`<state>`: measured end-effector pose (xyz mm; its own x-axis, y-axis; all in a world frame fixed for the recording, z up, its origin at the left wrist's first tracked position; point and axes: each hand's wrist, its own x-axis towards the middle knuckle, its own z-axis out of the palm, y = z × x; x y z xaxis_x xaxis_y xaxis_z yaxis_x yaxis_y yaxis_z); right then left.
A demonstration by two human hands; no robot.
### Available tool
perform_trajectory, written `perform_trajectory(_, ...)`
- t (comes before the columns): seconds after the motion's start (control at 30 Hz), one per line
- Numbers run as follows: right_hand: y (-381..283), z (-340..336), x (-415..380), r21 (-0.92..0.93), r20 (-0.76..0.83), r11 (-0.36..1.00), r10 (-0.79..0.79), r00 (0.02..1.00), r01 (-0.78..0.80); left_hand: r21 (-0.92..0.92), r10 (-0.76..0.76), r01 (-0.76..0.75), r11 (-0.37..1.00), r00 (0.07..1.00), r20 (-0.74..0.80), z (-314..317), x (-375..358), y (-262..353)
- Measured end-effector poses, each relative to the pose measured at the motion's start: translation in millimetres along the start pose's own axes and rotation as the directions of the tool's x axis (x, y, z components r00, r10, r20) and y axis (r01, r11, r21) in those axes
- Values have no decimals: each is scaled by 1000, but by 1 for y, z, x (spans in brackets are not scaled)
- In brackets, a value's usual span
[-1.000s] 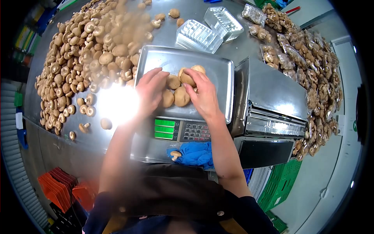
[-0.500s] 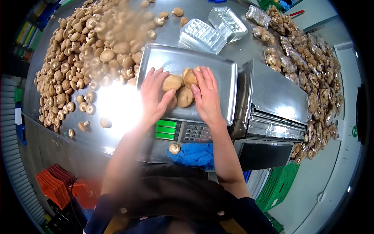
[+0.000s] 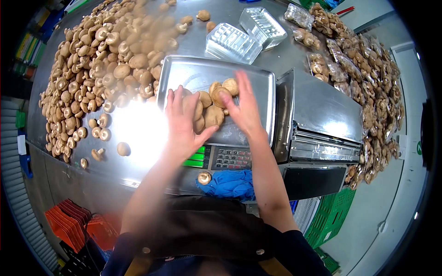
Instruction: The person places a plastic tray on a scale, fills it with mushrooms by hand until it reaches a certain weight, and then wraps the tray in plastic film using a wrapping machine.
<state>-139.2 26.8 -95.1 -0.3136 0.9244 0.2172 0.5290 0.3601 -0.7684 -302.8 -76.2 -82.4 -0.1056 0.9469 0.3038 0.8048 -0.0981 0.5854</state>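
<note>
Several brown-capped mushrooms (image 3: 213, 116) lie bunched on the metal pan (image 3: 184, 70) of a weighing scale. My left hand (image 3: 183, 129) rests at the left side of the bunch, fingers spread, partly covering some caps. On the right, my right hand (image 3: 245, 109) is beside the bunch with its fingers stretched out and a bit blurred; its thumb is against or just over a cap. Below the pan are the scale's keypad (image 3: 228, 158) and green display (image 3: 195, 161), which my left wrist partly hides.
A large heap of mushrooms (image 3: 76, 87) covers the table's left. Clear plastic punnets (image 3: 232, 43) lie behind the scale. To the right stand a metal wrapping machine (image 3: 324, 108) and many packed mushrooms (image 3: 368, 106). A blue cloth or glove (image 3: 228, 184) and a mushroom (image 3: 204, 178) lie in front.
Both hands still flank the mushrooms, which have shifted and show more caps. My right hand has drawn back a little from the caps. The whole view has shifted slightly left.
</note>
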Motion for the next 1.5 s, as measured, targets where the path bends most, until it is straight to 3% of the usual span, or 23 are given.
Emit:
perform_trajectory(0.1, -11, 3, -8, -130, 73, 983, -121, 990, 130, 7, 0, 0, 1000, 1000, -20, 8, 0, -1)
perform_trajectory(0.23, -11, 11, -21, -113, -34, 990, -86, 996, 82, 8, 31, -30, 1000, 999, -39, 11, 0, -6)
perform_trajectory(0.33, -2, 16, -23, -66, -22, 998, 15, 1000, -17, 13, 52, -52, 999, 998, -20, 10, 0, -7)
perform_trajectory(0.5, 2, 13, -26, -51, -39, 997, -51, 998, 49, -22, 65, -65, 998, 997, -29, 4, 0, -8)
perform_trajectory(0.6, 2, 10, -30, 43, -120, 998, 47, 992, -42, -362, -51, -11, 932, 986, -160, 0, -8, -19)
perform_trajectory(0.63, 3, 7, -32, 82, -156, 992, 107, 982, -96, -349, -103, 25, 937, 973, -207, -5, -11, -18)
perform_trajectory(0.7, 12, 3, -42, 239, -206, 948, 263, 943, -212, -532, -406, 308, 789, 911, -75, -16, -18, -20)
perform_trajectory(0.77, 23, -1, -51, 333, -144, 873, 419, 896, -355, -598, -429, 394, 697, 899, 92, -13, -32, -52)
perform_trajectory(0.8, 19, -2, -52, 224, -125, 930, 323, 938, -290, -518, -394, 402, 755, 910, 131, -14, -33, -62)
perform_trajectory(0.87, 10, -5, -51, 155, 3, 944, 295, 956, -292, -399, -328, 339, 852, 940, 100, -5, -34, -73)
perform_trajectory(0.93, 6, -7, -47, 84, 59, 956, 279, 959, -283, -426, -372, 386, 818, 920, 120, -7, -27, -64)
perform_trajectory(1.03, 19, -7, -50, 62, 26, 951, 301, 953, -302, -628, -554, 583, 516, 786, 275, -12, -13, -40)
perform_trajectory(1.13, 15, -19, -69, 9, -102, 971, 240, 965, -241, -612, -460, 529, 588, 841, 285, -16, -19, -40)
perform_trajectory(1.17, 7, -30, -78, -7, -139, 977, 209, 968, -212, -712, -491, 548, 439, 810, 321, -29, -18, -7)
perform_trajectory(1.2, -21, -52, -79, 38, -97, 946, 326, 941, -323, -640, -499, 587, 496, 796, 343, -33, -15, -4)
perform_trajectory(1.3, -42, -86, -99, 74, -154, 934, 356, 922, -349, -692, -270, 443, 570, 896, 352, -36, -8, -1)
perform_trajectory(1.37, -51, -115, -111, 107, -143, 900, 434, 889, -423, -668, -242, 470, 577, 880, 409, -36, 3, 26)
perform_trajectory(1.5, -22, -171, -131, 121, -201, 909, 415, 887, -398, -681, -149, 471, 561, 866, 477, -17, 19, 92)
